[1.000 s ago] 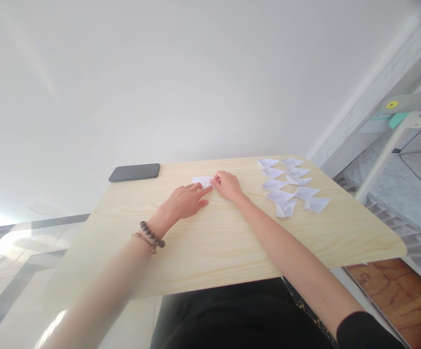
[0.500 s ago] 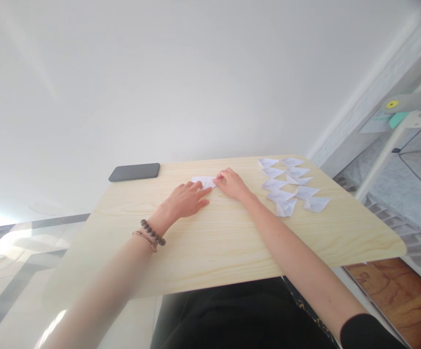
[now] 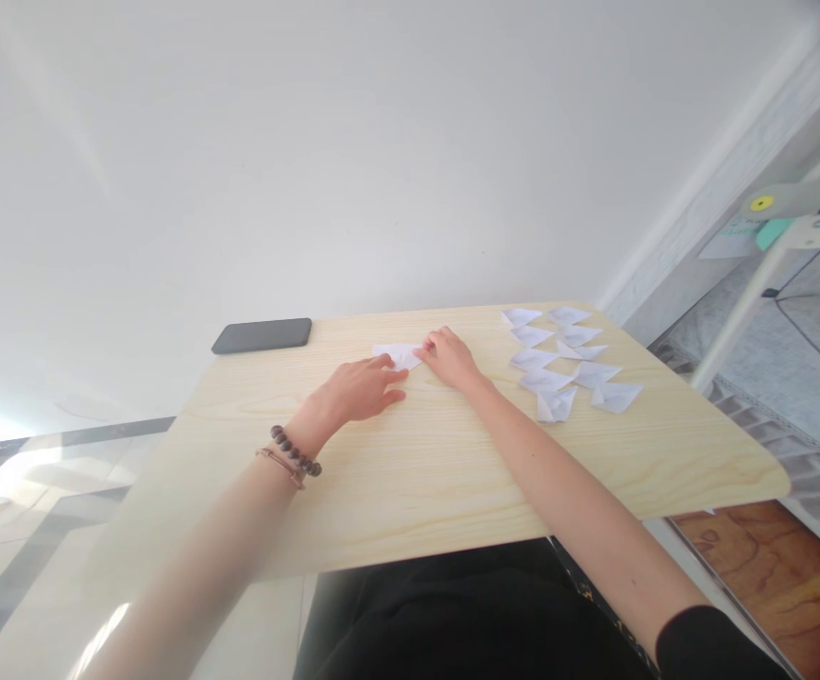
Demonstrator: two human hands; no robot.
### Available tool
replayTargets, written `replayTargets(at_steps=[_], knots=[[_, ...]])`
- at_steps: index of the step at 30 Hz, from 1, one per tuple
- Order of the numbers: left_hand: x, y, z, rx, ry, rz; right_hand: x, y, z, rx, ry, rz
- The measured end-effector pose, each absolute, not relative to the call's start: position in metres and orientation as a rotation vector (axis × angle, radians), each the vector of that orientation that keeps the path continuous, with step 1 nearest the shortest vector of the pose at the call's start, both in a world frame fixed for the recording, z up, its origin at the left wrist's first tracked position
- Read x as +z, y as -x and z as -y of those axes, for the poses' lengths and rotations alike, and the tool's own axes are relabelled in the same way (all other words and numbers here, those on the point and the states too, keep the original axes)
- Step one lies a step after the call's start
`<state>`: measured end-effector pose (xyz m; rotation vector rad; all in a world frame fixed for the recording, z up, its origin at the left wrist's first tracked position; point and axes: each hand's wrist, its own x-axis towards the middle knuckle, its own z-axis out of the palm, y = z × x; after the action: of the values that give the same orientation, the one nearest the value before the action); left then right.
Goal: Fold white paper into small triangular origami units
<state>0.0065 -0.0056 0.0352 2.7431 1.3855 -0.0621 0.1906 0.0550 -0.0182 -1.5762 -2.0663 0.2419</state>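
A small piece of folded white paper [image 3: 402, 357] lies on the pale wooden table [image 3: 396, 472], between my hands. My left hand [image 3: 362, 389], with beaded and thin bracelets at the wrist, rests at the paper's left side. Its fingers are stretched out and some touch the near edge. At the right end of the paper, my right hand [image 3: 448, 357] pinches the corner between thumb and fingers. The exact fold under the fingertips is too small to make out.
Several folded white paper pieces [image 3: 543, 380] lie in two columns on the table's right side. A dark phone [image 3: 263, 335] lies at the far left corner. Behind the table rises a white wall [image 3: 382, 161]. A white metal frame [image 3: 743, 288] stands at the right.
My left hand has shifted slightly left and its fingers have drawn back a little, showing more of the paper. The right hand keeps its pinch at the same end.
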Motion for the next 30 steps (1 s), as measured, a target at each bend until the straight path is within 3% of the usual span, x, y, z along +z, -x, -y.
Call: replayTargets(at_steps=[6,13,24,30], knots=[[0.034,-0.007,0.006,-0.069,-2.755,-1.402,-0.020,-0.195,-0.050,0.275,1.430,2.168],[0.036,-0.006,0.006,-0.096,-2.751,-1.377,-0.018,-0.203,-0.060,0.521,1.346,2.042],[0.032,-0.004,0.007,-0.067,-2.785,-1.374,-0.016,-0.198,-0.050,0.457,1.422,2.094],[0.034,-0.004,0.005,-0.080,-2.784,-1.369,-0.016,-0.203,-0.057,0.570,1.383,2.071]])
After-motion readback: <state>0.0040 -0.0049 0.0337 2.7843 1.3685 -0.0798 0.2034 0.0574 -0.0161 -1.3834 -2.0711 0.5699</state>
